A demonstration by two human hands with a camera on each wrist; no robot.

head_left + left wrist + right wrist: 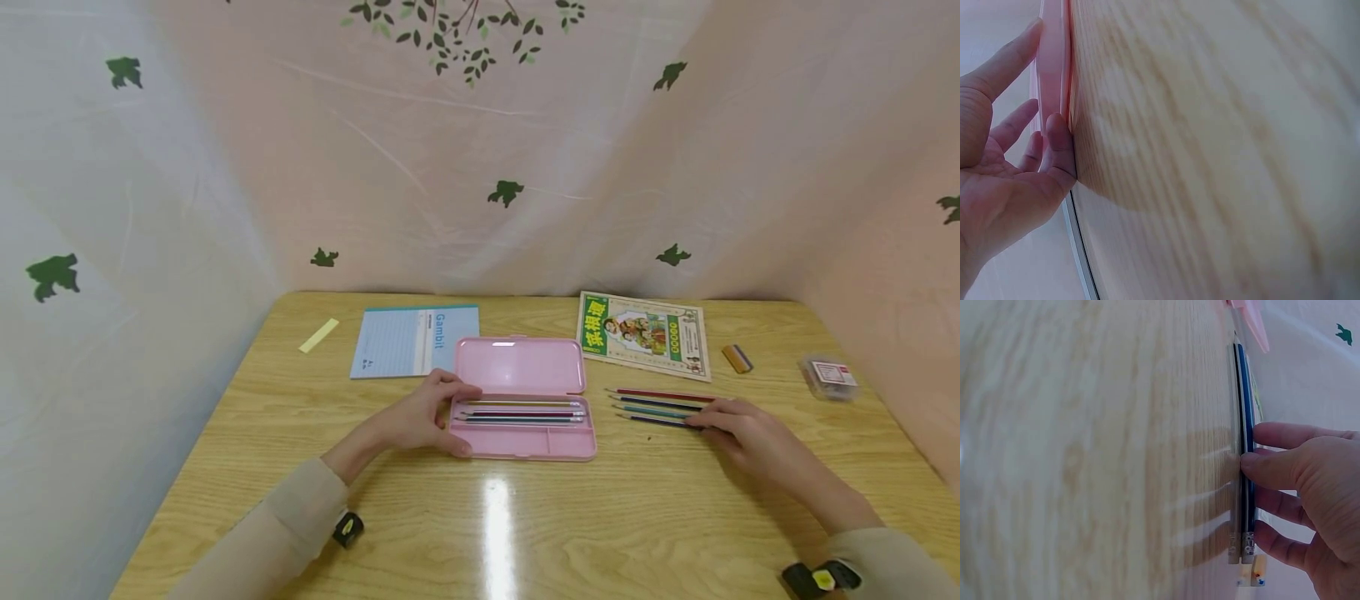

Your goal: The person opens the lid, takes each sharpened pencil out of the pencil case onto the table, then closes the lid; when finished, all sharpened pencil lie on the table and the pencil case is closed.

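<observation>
1. The step in hand, as I judge it, is loading pencils into the open pink pencil case [525,433]: some already lie in its long tray, and four loose pencils [660,406] lie on the wooden table [480,517] just right of the case.
2. The left hand [420,421] steadies the case at its left end. In the left wrist view the thumb [1060,147] presses against the case's edge and the fingers [1010,59] curl round it, so this hand is clamped on the case.
3. The right hand [750,433] rests on the eraser ends of the loose pencils, right of the case. In the right wrist view the thumb tip [1254,465] pinches against the nearest pencil, the blue one [1244,456], with the other fingers behind the row.
4. The next move seems to call for lifting that one pencil free of its neighbours, keeping it level, and carrying it left to lie parallel with those in the tray.
5. Both forearms lie low over the table, palms turned inward toward the case.
6. Behind the case lie a blue Gambit notebook [412,340] and a green-titled booklet [645,335]; farther right of the case sit an eraser [737,358] and a small clear box [828,377].
</observation>
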